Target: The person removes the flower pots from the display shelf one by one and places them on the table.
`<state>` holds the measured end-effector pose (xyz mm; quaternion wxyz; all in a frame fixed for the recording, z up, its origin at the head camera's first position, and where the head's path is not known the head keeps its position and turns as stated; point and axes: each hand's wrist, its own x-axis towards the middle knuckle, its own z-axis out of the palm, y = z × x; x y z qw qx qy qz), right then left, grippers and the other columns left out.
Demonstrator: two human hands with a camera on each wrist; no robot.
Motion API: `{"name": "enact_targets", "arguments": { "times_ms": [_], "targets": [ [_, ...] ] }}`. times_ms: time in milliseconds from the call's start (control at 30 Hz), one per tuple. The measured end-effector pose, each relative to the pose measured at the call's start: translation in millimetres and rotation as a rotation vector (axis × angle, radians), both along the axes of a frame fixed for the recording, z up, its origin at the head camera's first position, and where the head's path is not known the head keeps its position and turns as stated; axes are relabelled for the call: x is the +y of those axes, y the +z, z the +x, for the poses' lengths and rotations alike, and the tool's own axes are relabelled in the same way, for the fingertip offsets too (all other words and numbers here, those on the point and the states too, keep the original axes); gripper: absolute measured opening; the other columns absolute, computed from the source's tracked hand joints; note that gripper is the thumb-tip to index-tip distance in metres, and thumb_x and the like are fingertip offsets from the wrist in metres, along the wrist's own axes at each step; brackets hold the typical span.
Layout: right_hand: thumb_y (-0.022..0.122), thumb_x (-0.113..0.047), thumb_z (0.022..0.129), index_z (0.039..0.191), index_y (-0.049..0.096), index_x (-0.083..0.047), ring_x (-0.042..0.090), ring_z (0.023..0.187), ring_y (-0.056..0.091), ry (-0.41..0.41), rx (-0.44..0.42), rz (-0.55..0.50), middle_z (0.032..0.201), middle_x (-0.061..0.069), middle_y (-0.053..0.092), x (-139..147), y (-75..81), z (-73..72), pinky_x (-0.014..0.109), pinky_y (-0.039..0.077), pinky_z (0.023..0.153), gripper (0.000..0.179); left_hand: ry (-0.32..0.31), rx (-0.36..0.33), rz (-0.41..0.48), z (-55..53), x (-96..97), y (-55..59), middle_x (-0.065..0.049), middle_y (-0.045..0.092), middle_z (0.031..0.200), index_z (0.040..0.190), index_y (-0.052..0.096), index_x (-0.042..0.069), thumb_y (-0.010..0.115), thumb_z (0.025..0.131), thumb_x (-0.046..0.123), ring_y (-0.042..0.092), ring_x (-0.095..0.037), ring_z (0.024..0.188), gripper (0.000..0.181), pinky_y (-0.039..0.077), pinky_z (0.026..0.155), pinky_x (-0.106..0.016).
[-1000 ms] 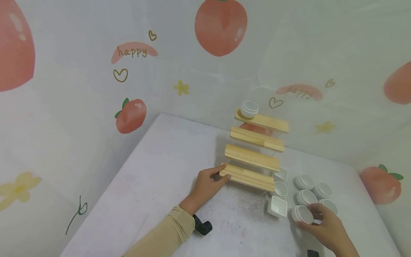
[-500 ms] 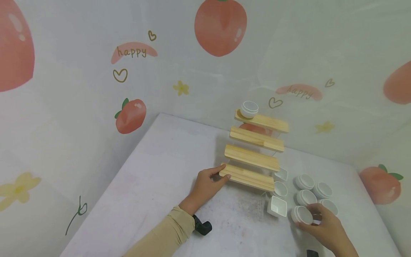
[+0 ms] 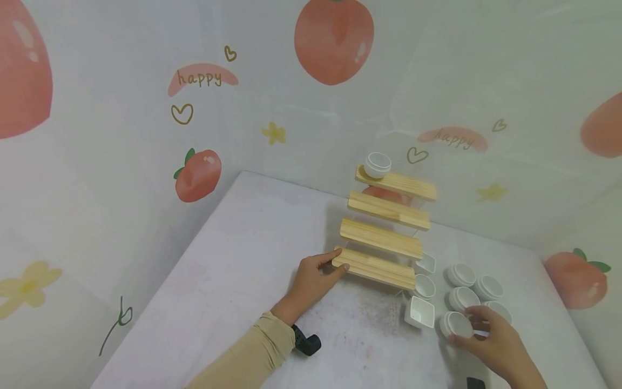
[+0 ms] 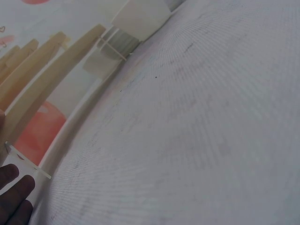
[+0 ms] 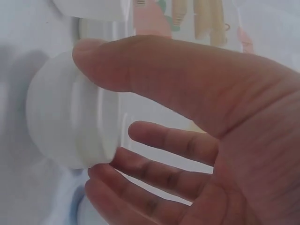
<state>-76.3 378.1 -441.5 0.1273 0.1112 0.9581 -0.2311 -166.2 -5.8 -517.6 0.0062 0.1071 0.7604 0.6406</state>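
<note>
My left hand (image 3: 313, 282) grips the left end of the lowest board of a four-tier wooden display rack (image 3: 379, 237), thumb in front and forefinger on top. Some of its other fingertips (image 4: 18, 193) show below the board in the left wrist view. At the right, my right hand (image 3: 498, 343) holds a white round bowl (image 3: 455, 325) by its sides, thumb on one side and fingers on the other. The right wrist view shows this bowl (image 5: 70, 115) close up, its base near or on the table. Another white round bowl (image 3: 377, 165) stands on the top board's left end.
Several white round bowls (image 3: 461, 275) cluster behind my right hand. A white square bowl (image 3: 420, 312), a round bowl (image 3: 425, 287) and another square bowl (image 3: 426, 263) stand along the rack's right side. Fruit-printed sheeting (image 3: 335, 129) rises behind the white table (image 3: 233, 259).
The round bowl in my right hand has shifted very slightly left, and the right fingers have moved a little. My left hand and the rack look unchanged.
</note>
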Motion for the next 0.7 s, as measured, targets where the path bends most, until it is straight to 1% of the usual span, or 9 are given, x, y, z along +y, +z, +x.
{"name": "enact_targets", "arguments": {
  "times_ms": [33,100,167,300,367,433,533,600,700],
  "targets": [
    [0.096,-0.047,0.075,0.141,0.052,0.009,0.053,0.119,0.065,0.003,0.006,0.002,0.132,0.037,0.062,-0.2,1.4,-0.3,0.055,0.062,0.092,0.097,-0.001,-0.002,0.003,0.2,0.0,0.2,0.005,0.063,0.149,0.145,0.066,0.019,0.079,0.098,0.035,0.055,-0.012,0.144,0.052,0.052,0.090,-0.032],
    [0.095,-0.048,0.077,0.140,0.053,0.009,0.052,0.117,0.065,0.013,0.024,0.011,0.130,0.037,0.063,-0.7,4.2,-0.9,0.055,0.062,0.093,0.095,-0.002,-0.008,0.013,0.6,0.1,0.6,0.006,0.063,0.150,0.146,0.065,0.018,0.079,0.098,0.035,0.054,-0.013,0.145,0.053,0.052,0.101,-0.035],
    [0.094,-0.047,0.079,0.139,0.054,0.008,0.053,0.117,0.065,0.026,0.052,0.018,0.129,0.037,0.064,-1.3,7.2,-1.2,0.056,0.062,0.093,0.091,-0.006,-0.013,0.023,0.8,0.0,0.7,0.006,0.063,0.150,0.146,0.065,0.017,0.079,0.098,0.036,0.054,-0.015,0.145,0.054,0.050,0.109,-0.039],
    [0.092,-0.047,0.082,0.137,0.056,0.008,0.055,0.116,0.064,0.021,0.088,0.030,0.129,0.037,0.063,-10.7,10.9,2.2,0.059,0.061,0.093,0.086,-0.030,0.004,0.000,0.4,-5.0,-2.0,0.003,0.062,0.151,0.147,0.064,0.019,0.077,0.099,0.041,0.054,-0.018,0.146,0.054,0.049,0.115,-0.045],
    [0.092,-0.043,0.083,0.135,0.058,0.008,0.053,0.116,0.065,0.059,0.118,0.013,0.129,0.035,0.064,-21.0,10.8,-6.4,0.060,0.061,0.093,0.080,0.010,0.016,-0.026,1.2,-14.5,-3.6,0.002,0.063,0.150,0.146,0.065,0.020,0.078,0.098,0.041,0.056,-0.018,0.144,0.054,0.049,0.117,-0.046],
    [0.091,-0.041,0.084,0.132,0.061,0.007,0.050,0.116,0.066,0.118,0.157,-0.015,0.129,0.032,0.066,-33.8,10.7,-19.9,0.060,0.060,0.094,0.074,0.084,0.029,-0.038,3.3,-25.4,-5.0,-0.001,0.065,0.147,0.143,0.068,0.019,0.080,0.097,0.038,0.060,-0.021,0.141,0.052,0.050,0.117,-0.048],
    [0.091,-0.036,0.086,0.129,0.064,0.005,0.046,0.113,0.068,0.221,0.224,-0.061,0.125,0.029,0.069,-49.7,11.4,-38.9,0.059,0.061,0.093,0.065,0.183,0.028,-0.023,6.7,-39.1,-5.1,-0.004,0.068,0.144,0.140,0.071,0.015,0.084,0.094,0.031,0.063,-0.024,0.137,0.050,0.050,0.116,-0.050],
    [0.090,-0.034,0.086,0.128,0.065,0.005,0.045,0.113,0.069,0.248,0.249,-0.061,0.124,0.027,0.070,-54.7,13.5,-45.0,0.058,0.061,0.093,0.062,0.195,0.026,-0.026,7.2,-42.7,-5.6,-0.003,0.068,0.144,0.140,0.070,0.015,0.083,0.095,0.033,0.063,-0.024,0.137,0.051,0.050,0.116,-0.050],
    [0.088,-0.033,0.089,0.130,0.064,0.006,0.046,0.114,0.068,0.232,0.246,-0.048,0.126,0.028,0.069,-54.9,17.7,-43.3,0.060,0.060,0.094,0.061,0.152,0.022,-0.045,6.1,-41.9,-6.3,0.000,0.066,0.147,0.143,0.068,0.018,0.081,0.096,0.040,0.061,-0.021,0.139,0.054,0.049,0.117,-0.049]
  ]
}}
